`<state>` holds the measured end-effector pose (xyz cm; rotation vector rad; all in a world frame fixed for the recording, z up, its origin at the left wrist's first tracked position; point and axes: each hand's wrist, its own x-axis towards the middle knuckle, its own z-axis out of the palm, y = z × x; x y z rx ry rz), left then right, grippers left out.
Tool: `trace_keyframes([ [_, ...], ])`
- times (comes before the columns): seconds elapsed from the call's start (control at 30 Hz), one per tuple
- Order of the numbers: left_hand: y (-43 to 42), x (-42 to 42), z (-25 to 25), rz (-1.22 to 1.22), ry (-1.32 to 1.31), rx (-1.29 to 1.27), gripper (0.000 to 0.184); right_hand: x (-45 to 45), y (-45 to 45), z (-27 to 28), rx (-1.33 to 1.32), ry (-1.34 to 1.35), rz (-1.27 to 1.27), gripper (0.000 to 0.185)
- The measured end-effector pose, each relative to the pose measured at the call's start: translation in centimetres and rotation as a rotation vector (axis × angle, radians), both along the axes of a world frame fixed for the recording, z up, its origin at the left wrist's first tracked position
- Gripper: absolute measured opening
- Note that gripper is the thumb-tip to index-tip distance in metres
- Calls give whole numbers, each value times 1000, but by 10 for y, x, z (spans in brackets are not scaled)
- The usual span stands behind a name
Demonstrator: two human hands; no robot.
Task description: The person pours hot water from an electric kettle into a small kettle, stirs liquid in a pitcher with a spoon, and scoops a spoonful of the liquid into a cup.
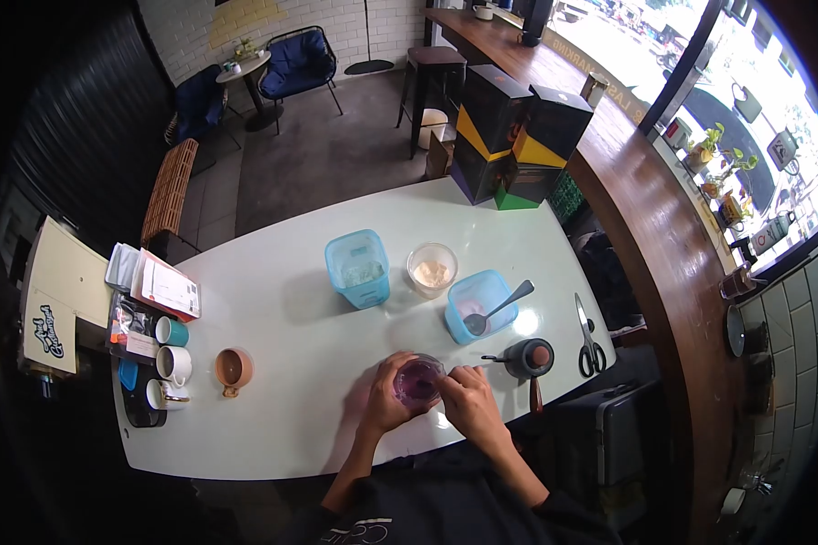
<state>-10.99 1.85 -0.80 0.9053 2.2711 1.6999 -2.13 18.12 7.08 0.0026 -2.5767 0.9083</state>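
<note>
Near the front edge of the white table, my left hand (pixel 391 394) is wrapped round a clear cup (pixel 418 383) with purple contents. My right hand (pixel 468 400) is closed at the cup's right rim, its fingers pinched together; what they hold is too small to make out. Beyond the cup stands a blue container (pixel 482 307) with a spoon (pixel 500 309) resting in it. A clear tub (pixel 432 270) of pale powder and a taller blue container (pixel 358 269) are farther back. To the right of my right hand is a dark grinder-like pot (pixel 523 360) with a handle.
Scissors (pixel 591 338) lie at the right. A brown cup (pixel 234 369) stands left, with several mugs (pixel 174 365) and papers (pixel 168 289) at the left edge. Black boxes (pixel 518 136) are stacked at the back right corner. A wooden counter (pixel 645 218) runs along the right.
</note>
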Motion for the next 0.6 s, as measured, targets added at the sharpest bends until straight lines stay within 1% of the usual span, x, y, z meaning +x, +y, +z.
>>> trace_keyframes([
  [0.13, -2, -1, 0, -11, -42, 16, 85, -4, -5, -5, -27, -10, 3, 19],
  [0.2, -3, -3, -2, -19, -30, 11, 85, -4, -5, -6, -63, -19, 87, 21],
  [0.33, -4, -4, 0, -39, -11, 3, 85, 0, -5, 3, -80, -49, 144, 21],
  [0.4, -2, -2, 3, -29, -28, -3, 85, 2, 0, 7, -24, -112, 156, 31],
  [0.43, -1, -1, 4, -15, -46, -8, 85, 1, 3, 7, -24, -110, 154, 31],
  [0.5, 0, -1, 4, -6, -25, -21, 86, -1, 8, 5, 10, -71, 106, 18],
  [0.6, 0, 0, 3, -1, -27, -29, 87, -4, 6, 5, 17, -12, 37, 18],
])
